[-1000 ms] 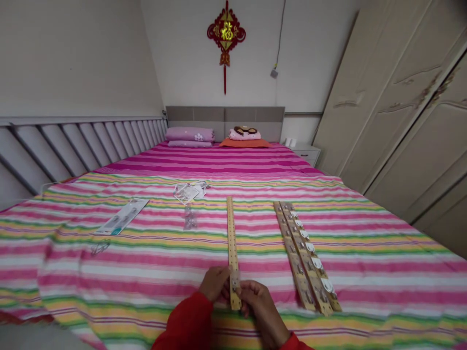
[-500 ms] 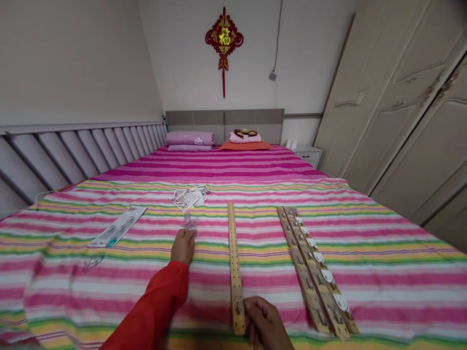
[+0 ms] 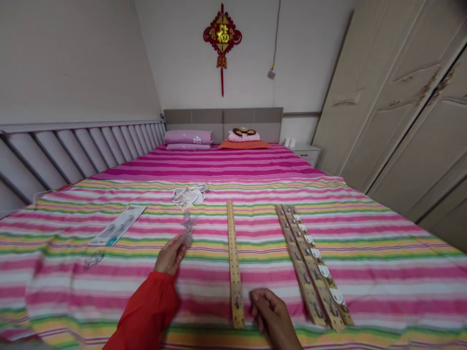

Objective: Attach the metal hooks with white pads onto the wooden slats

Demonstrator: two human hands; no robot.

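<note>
My left hand, in a red sleeve, pinches the edge of a clear plastic piece; its exact kind is hard to make out. Just beyond the fingertips lie more clear pieces with small shiny parts. A narrow wooden strip with rows of holes lies lengthwise in the middle. Near its close end sits a clear piece with a metal hook. My right hand is right of that end, apart from it, fingers curled together; whatever they may hold is hidden.
Several wooden strips bearing metal and white hooks lie at right. A flat package and a thin wire tangle are at left. Papers and packaging lie farther back on the striped bedsheet. A slatted rail borders the left.
My left hand has drawn back toward me and slightly left, uncovering the clear piece at its fingertips. My right hand has moved off the wooden strip to the right.
</note>
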